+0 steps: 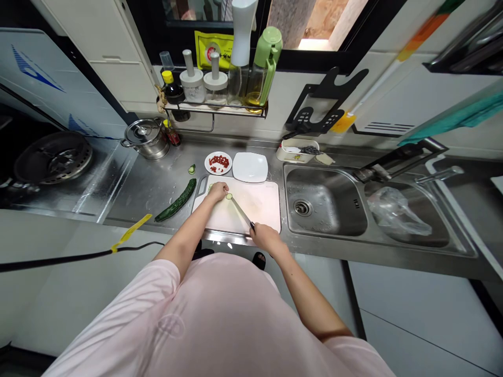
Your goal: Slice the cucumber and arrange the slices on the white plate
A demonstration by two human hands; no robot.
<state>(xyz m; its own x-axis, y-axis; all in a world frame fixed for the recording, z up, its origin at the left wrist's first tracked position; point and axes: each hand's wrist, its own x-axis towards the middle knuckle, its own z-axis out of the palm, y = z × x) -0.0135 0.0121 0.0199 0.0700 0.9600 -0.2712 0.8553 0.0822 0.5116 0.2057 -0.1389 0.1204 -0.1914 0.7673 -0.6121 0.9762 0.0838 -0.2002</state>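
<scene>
A white cutting board (259, 201) lies on the steel counter in front of me. My right hand (266, 238) is wrapped round the handle of a knife (241, 212), whose blade points up and left over the board. A pale green cucumber slice (229, 196) sits at the blade's tip. My left hand (218, 192) is closed over the board's upper left; what its fingers hold, if anything, is too small to make out. Bits of green show beside that hand. Left of the board lies a whole dark green cucumber (176, 201), with a small cut end piece (192, 169) above it.
Behind the board stand a plate of chopped red pieces (219, 163) and a white plate (250, 167). A double sink (326, 201) is on the right, with a plastic bag (396, 212). A steel pot (147, 139) stands back left, below a bottle rack (220, 109).
</scene>
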